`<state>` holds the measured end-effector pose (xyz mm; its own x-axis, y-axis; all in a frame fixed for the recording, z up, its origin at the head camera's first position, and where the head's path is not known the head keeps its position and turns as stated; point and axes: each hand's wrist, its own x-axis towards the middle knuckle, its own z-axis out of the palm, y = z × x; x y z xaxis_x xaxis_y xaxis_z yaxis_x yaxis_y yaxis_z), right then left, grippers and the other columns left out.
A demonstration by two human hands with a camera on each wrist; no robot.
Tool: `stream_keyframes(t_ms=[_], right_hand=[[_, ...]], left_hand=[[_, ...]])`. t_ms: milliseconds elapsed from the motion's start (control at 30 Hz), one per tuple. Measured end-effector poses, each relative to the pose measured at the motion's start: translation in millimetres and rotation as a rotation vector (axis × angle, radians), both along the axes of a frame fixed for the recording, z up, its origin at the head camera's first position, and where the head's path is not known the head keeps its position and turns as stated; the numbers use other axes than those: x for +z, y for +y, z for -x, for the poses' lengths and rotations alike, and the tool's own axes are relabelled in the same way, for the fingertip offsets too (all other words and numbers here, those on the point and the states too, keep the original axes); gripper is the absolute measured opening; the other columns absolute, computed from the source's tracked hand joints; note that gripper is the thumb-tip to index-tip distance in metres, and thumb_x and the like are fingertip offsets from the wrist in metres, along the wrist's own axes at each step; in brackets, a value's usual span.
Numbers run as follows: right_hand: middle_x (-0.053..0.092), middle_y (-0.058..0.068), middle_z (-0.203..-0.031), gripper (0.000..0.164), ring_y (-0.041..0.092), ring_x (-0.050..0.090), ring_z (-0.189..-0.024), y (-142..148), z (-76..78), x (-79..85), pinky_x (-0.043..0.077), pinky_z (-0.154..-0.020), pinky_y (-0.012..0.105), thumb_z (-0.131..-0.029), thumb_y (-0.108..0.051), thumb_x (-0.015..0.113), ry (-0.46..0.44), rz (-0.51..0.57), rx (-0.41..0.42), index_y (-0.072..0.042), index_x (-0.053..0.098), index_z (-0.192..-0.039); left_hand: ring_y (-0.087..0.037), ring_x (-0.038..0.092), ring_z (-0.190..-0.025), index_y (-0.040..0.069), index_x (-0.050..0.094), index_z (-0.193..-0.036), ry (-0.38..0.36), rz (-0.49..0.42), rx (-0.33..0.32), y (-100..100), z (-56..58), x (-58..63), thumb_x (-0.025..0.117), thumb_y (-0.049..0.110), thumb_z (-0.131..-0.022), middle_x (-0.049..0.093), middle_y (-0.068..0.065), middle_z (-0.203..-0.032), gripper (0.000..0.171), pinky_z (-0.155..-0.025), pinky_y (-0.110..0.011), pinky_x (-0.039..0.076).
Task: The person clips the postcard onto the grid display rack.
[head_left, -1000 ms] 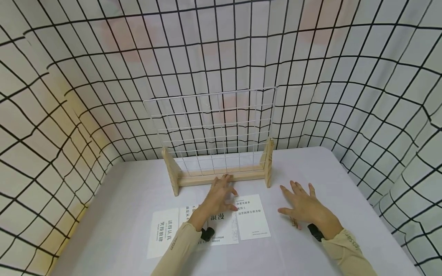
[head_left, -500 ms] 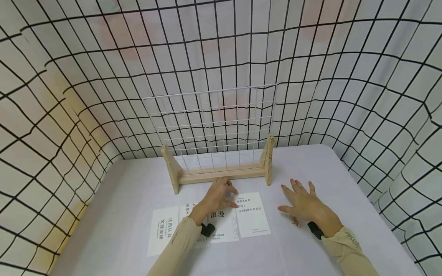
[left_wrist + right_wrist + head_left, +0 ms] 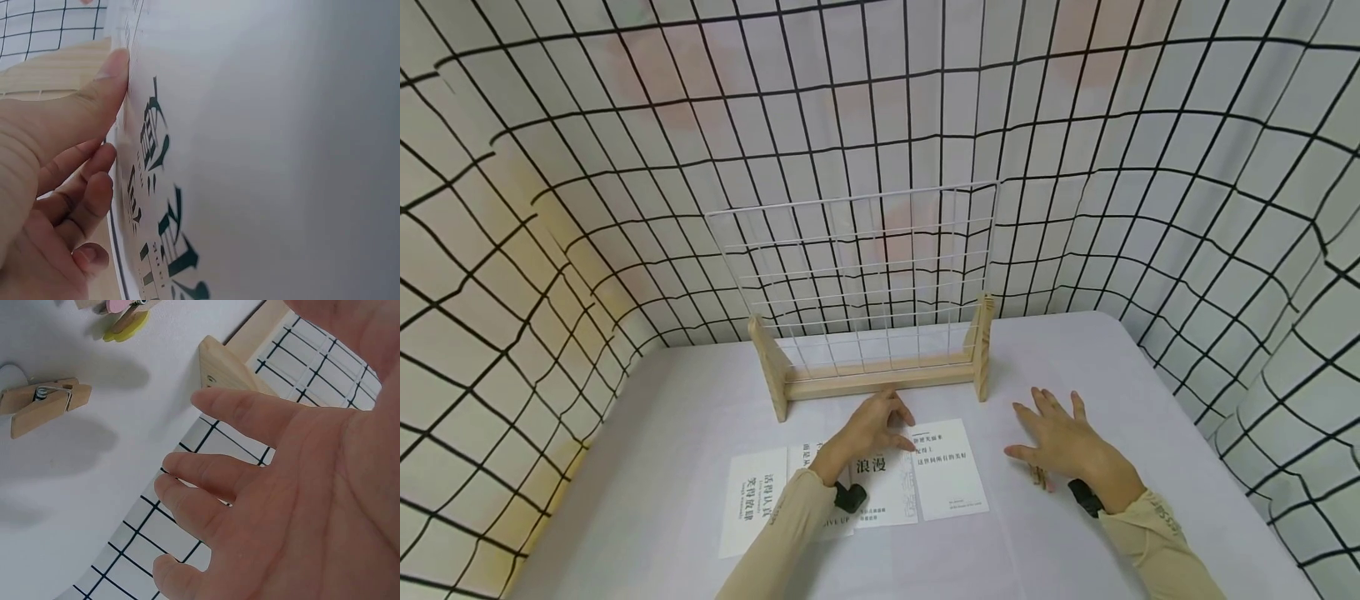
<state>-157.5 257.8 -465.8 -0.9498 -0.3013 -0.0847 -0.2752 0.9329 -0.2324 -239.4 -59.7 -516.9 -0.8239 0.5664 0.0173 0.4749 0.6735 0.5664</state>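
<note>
In the head view my left hand point(image 3: 868, 429) hovers low over the top of the card with large black characters point(image 3: 883, 496), fingers bent and thumb apart from the index finger. The left wrist view shows the thumb along a printed card point(image 3: 147, 134); whether it touches is hard to tell. To its right lies another white card point(image 3: 953, 475). My right hand point(image 3: 1063, 450) is spread palm-down above the table, holding nothing. Beneath it are small wooden clothespins, partly hidden; the right wrist view shows one plain clothespin point(image 3: 47, 403) and a yellow decoration point(image 3: 128, 328).
A wooden-footed stand point(image 3: 880, 379) with a white wire grid panel point(image 3: 861, 279) is behind the cards. Two further cards lie left: one white card point(image 3: 748, 521) and one partly covered by the left forearm. Black-lined grid cloth point(image 3: 880, 108) surrounds the white table point(image 3: 662, 467).
My left hand has drawn slightly back from the stand's wooden bar, and its fingers have bent in more. The right hand stays almost still.
</note>
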Motion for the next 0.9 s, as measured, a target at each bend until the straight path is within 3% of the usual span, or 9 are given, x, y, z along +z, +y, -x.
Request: stream_keyframes(t_ms=[133,400,567,733,900], right_hand=[[0.035,0.041,-0.156,0.075,0.059,0.033,-0.145,-0.1,-0.5,0.5,0.013,-0.114,0.082,-0.094,-0.047,0.071,-0.004,0.003,-0.004,0.004,0.052,-0.145],[0.034,0.042,-0.156,0.074,0.059,0.034,-0.145,-0.6,-0.9,3.0,0.014,-0.113,0.082,-0.094,-0.045,0.072,-0.011,-0.013,-0.002,0.005,0.053,-0.144],[0.034,0.042,-0.156,0.073,0.059,0.033,-0.145,0.7,-0.8,4.2,0.015,-0.113,0.082,-0.094,-0.043,0.073,-0.041,-0.008,-0.012,0.006,0.052,-0.145],[0.035,0.042,-0.155,0.073,0.058,0.035,-0.145,2.4,0.4,4.1,0.019,-0.113,0.081,-0.094,-0.042,0.073,-0.051,-0.014,-0.024,0.006,0.053,-0.144],[0.036,0.043,-0.154,0.072,0.058,0.034,-0.145,4.4,0.4,4.2,0.018,-0.113,0.081,-0.095,-0.041,0.072,-0.056,-0.001,-0.022,0.007,0.052,-0.144]], left_hand=[[-0.009,0.051,-0.093,0.015,0.075,-0.101,-0.043,-0.031,0.011,0.2,0.0,-0.8,0.094,0.024,-0.074,0.059,0.004,-0.108,0.034,-0.089,-0.026,0.05],[-0.007,0.051,-0.079,0.013,0.072,-0.099,-0.093,-0.103,0.023,0.5,0.5,0.2,0.094,0.017,-0.074,0.065,0.004,-0.093,0.035,-0.07,-0.019,0.045],[-0.006,0.052,-0.075,0.012,0.071,-0.098,-0.123,-0.127,0.037,1.1,0.4,2.9,0.093,0.014,-0.075,0.068,0.003,-0.09,0.032,-0.068,-0.019,0.045],[-0.008,0.053,-0.078,0.01,0.072,-0.107,-0.136,-0.107,0.03,2.2,-0.3,4.0,0.094,0.017,-0.076,0.067,0.001,-0.093,0.039,-0.07,-0.019,0.045],[-0.009,0.054,-0.084,0.014,0.071,-0.106,-0.098,-0.03,0.028,6.2,-0.7,2.8,0.1,0.029,-0.066,0.064,0.004,-0.096,0.051,-0.076,-0.02,0.047]])
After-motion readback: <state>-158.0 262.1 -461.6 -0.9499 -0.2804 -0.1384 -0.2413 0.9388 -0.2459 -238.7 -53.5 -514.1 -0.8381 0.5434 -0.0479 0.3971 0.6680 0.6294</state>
